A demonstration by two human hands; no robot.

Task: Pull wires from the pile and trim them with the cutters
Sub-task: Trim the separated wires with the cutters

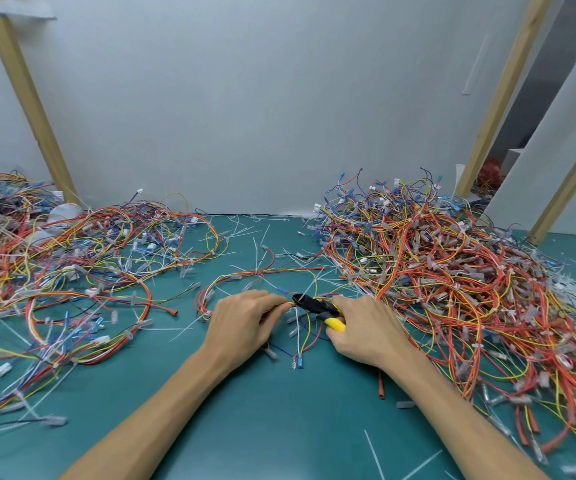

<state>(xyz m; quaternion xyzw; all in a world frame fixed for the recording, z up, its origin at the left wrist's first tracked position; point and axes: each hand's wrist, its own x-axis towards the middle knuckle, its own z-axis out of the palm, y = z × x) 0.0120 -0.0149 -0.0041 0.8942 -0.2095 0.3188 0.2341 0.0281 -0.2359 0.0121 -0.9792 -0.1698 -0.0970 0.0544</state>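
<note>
Green table [272, 420], near edge: left hand [245, 320] pinching a wire bundle [226, 278]; right hand [366, 327] gripping yellow-handled cutters [316, 305], black head at the bundle just beside the left fingertips. Farther back: dense wire pile [452, 278] at right, looser wire heap [54, 258] at left

Teal table mat [279, 427], white back wall [245, 98], slanted wooden posts [27, 98]
</note>
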